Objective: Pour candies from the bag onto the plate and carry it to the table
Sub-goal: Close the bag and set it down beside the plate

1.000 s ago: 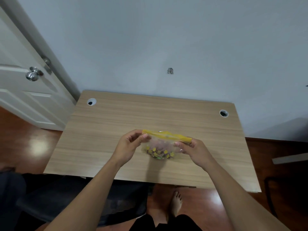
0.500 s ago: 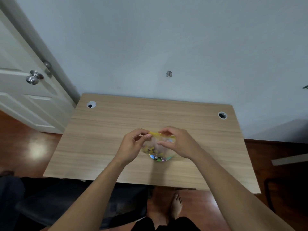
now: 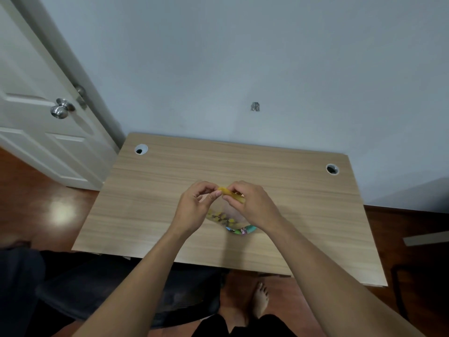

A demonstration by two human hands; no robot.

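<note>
A clear zip bag [image 3: 224, 216] with a yellow seal strip hangs over the middle of the wooden desk [image 3: 150, 198]. Yellow and multicoloured candies [image 3: 239, 229] lie in its bottom. My left hand [image 3: 194, 210] pinches the left end of the yellow strip between thumb and forefinger. My right hand [image 3: 252, 205] pinches the strip close beside it, so the fingertips of both hands nearly meet. Much of the bag is hidden behind my hands. No plate is in view.
The desk stands against a pale blue wall and has a cable hole at the back left [image 3: 141, 150] and back right [image 3: 332, 169]. A white door [image 3: 36, 122] stands to the left. A dark chair [image 3: 116, 295] sits under the desk's near edge.
My right hand has slid left along the yellow strip from its right end until it sits next to my left hand. The bag has bunched up between them.
</note>
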